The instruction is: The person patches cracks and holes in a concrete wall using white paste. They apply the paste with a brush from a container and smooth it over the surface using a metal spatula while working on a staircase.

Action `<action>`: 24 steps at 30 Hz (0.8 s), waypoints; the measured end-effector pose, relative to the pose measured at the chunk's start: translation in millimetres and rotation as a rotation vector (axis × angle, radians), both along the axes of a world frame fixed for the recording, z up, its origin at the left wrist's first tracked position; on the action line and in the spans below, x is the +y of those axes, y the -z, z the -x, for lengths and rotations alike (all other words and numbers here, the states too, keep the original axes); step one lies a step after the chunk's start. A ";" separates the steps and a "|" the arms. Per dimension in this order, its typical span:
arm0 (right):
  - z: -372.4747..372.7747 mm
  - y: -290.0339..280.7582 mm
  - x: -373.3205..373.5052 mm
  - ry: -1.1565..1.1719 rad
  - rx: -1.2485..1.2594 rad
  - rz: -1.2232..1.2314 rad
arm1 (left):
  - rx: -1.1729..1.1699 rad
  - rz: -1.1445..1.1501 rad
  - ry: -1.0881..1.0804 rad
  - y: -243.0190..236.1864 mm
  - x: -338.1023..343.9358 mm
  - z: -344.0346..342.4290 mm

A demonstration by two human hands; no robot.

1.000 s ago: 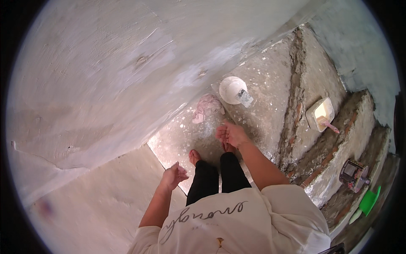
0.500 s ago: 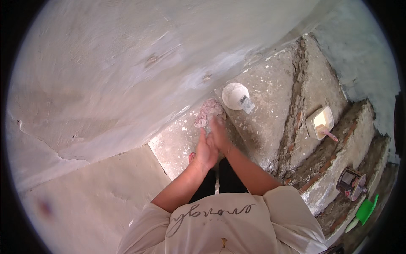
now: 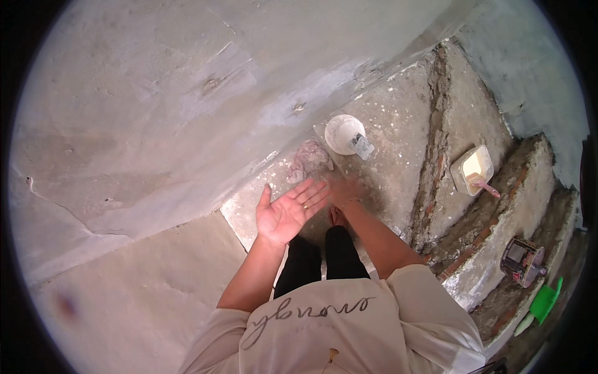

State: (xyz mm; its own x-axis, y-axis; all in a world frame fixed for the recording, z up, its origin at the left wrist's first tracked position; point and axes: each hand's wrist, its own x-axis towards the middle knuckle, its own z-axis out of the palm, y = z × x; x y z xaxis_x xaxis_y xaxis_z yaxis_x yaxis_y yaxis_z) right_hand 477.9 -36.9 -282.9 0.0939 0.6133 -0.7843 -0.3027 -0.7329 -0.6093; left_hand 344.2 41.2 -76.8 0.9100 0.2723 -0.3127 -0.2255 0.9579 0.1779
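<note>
your left hand (image 3: 286,215) is spread flat, palm up, with nothing in it; your right hand (image 3: 346,190) blurs near its fingertips, so whether it grips anything can't be told. past both, a crumpled pink cloth-like bundle (image 3: 309,158) lies at the wall-side edge of the speckled concrete slab (image 3: 243,215). on the grey plaster wall (image 3: 156,124), pale patches (image 3: 311,90) look smoothed already, while 1 jagged crack (image 3: 61,210) looks unfilled

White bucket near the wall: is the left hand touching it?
Apart. The head view shows the left hand open, palm toward the camera, with floor visible between its fingertips and the white bucket.
</note>
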 end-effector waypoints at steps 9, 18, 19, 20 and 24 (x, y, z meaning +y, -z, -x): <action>30.5 -227.4 40.7 0.394 0.185 -0.598 | 0.838 -0.179 -0.378 49.9 -14.1 25.2; 53.6 -122.8 -23.3 -0.565 -0.728 -0.433 | 0.952 0.010 0.132 65.2 18.0 48.8; 43.8 -74.2 -50.3 -0.834 -0.870 -0.026 | 0.758 -0.243 0.105 73.5 22.6 67.2; 36.0 -37.8 -83.0 -0.821 -0.804 0.067 | 0.868 -0.352 0.087 82.4 26.6 85.2; 20.7 91.9 -200.3 -0.733 -0.771 0.293 | 1.605 -1.341 0.595 185.1 6.4 202.5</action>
